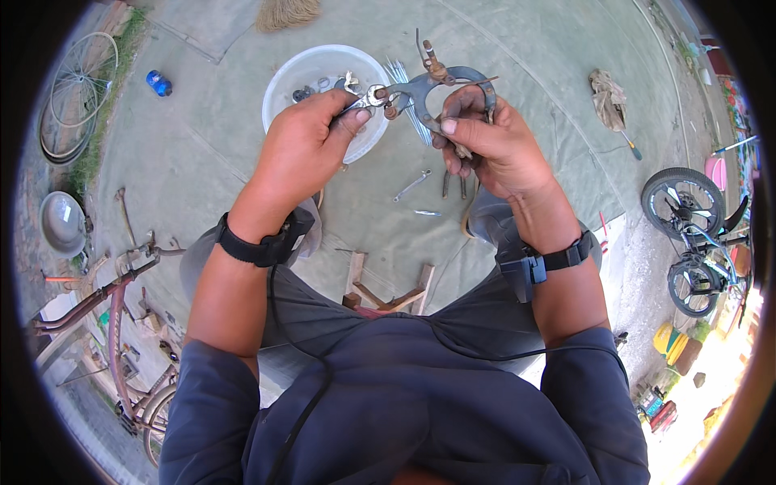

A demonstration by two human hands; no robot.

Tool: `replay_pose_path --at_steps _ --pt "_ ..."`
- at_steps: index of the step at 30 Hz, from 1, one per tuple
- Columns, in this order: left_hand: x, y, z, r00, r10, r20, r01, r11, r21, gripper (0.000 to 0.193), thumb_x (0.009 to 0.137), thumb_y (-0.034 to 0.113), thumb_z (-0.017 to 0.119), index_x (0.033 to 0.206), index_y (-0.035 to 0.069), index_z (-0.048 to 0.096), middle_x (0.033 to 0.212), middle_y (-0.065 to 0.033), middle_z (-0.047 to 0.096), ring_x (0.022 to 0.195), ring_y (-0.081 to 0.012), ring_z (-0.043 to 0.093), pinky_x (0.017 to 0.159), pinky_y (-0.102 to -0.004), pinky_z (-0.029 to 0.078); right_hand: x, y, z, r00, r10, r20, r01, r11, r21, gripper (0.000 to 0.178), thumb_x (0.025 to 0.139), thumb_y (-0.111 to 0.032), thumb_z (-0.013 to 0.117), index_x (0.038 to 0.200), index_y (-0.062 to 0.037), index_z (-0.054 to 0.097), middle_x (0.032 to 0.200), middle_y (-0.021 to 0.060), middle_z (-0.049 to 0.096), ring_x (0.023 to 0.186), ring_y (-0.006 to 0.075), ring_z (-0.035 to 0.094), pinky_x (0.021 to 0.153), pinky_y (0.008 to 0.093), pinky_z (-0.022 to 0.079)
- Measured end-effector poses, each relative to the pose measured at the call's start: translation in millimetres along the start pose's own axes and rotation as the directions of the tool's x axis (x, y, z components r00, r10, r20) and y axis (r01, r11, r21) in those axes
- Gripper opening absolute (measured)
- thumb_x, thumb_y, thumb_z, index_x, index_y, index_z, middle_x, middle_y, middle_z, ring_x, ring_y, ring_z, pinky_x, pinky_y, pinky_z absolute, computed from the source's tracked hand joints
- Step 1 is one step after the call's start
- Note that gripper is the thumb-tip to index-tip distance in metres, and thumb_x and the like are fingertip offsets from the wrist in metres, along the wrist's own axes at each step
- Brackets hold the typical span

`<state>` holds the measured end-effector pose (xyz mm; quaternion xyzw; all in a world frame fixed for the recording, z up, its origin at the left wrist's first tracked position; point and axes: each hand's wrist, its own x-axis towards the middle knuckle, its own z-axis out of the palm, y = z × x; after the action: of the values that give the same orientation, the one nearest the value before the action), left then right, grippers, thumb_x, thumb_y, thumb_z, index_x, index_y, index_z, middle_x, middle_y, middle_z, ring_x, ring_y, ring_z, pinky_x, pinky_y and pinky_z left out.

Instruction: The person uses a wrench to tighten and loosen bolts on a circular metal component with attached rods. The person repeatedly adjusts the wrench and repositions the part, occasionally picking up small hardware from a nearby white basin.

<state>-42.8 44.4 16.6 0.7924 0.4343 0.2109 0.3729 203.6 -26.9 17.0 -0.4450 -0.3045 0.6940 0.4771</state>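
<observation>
My left hand (311,144) is closed around a silver wrench (374,96), whose head sits at a nut on the end of a rusty bicycle brake caliper (420,90). The caliper's curved dark arms reach across to my right hand (503,147), where thumb and fingers pinch one arm. Some of those fingers are hidden behind the metal. Both hands are up in front of me, above the ground sheet. Partly under my left hand stands a whitish plastic basin (275,81) with small dark parts (303,94) in it. A bundle of thin metal rods (422,128) lies beside the basin.
Between my feet lie another wrench (413,185) and small tools; a wooden stand (392,301) is nearer. A rusty bicycle frame (117,323), metal bowl (62,224) and wheel rims (81,89) lie left. To the right are a rag (608,99), a screwdriver (633,147) and a small bike (687,202).
</observation>
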Motion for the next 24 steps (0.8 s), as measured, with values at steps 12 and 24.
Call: replay_pose_path --at_steps 12,24 --pt "1.2 -7.5 23.7 0.994 -0.04 -0.103 0.035 0.998 -0.046 0.023 0.094 0.022 0.066 0.103 0.002 0.068 0.078 -0.0183 0.065 0.068 -0.0343 0.061 0.062 -0.0411 0.046 3.0 12.1 4.9 0.975 -0.043 -0.217 0.045 0.999 0.004 0.012 0.085 -0.009 0.055 0.092 -0.0019 0.061 0.074 0.0108 0.066 0.051 0.0137 0.057 0.044 0.0252 0.04" --pt "7.3 -9.7 24.5 0.996 -0.07 -0.048 0.064 0.992 -0.107 0.028 0.095 0.027 0.065 0.105 0.001 0.067 0.076 -0.0171 0.065 0.068 -0.0313 0.061 0.064 -0.0393 0.046 5.8 6.2 1.9 0.972 -0.052 -0.23 0.032 0.996 -0.088 0.012 0.087 -0.008 0.05 0.092 -0.003 0.06 0.074 0.0105 0.066 0.052 0.0131 0.057 0.043 0.0249 0.039"
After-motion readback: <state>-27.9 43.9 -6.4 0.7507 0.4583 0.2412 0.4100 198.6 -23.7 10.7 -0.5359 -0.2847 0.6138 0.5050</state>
